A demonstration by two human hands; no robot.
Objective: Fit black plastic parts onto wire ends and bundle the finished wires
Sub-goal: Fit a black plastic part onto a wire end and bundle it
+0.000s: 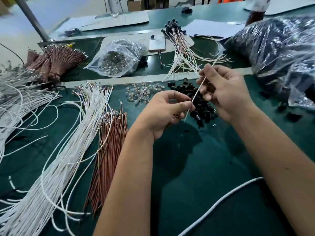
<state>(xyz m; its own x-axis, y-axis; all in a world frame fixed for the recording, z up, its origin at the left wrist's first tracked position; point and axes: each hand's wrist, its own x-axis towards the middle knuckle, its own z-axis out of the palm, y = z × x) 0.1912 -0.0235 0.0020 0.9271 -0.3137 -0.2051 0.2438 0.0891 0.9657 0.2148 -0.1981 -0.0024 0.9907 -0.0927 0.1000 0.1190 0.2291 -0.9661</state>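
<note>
A thin white wire (196, 94) runs slantwise between both hands above the green mat. My left hand (163, 111) pinches its lower part between thumb and fingers. My right hand (219, 92) grips the wire higher up with curled fingers. Whether a black part sits inside either hand is hidden. A heap of loose black plastic parts (201, 106) lies on the mat just under and between the hands. Finished wires with black ends (179, 41) lie fanned out behind.
Long white wires (68, 147) and brown wires (109, 150) lie at left. Small clear bulbs (143, 92) lie behind my left hand. A clear bag of metal pieces (115, 60), a phone (157, 42) and a big plastic bag of dark parts (281, 53) stand behind.
</note>
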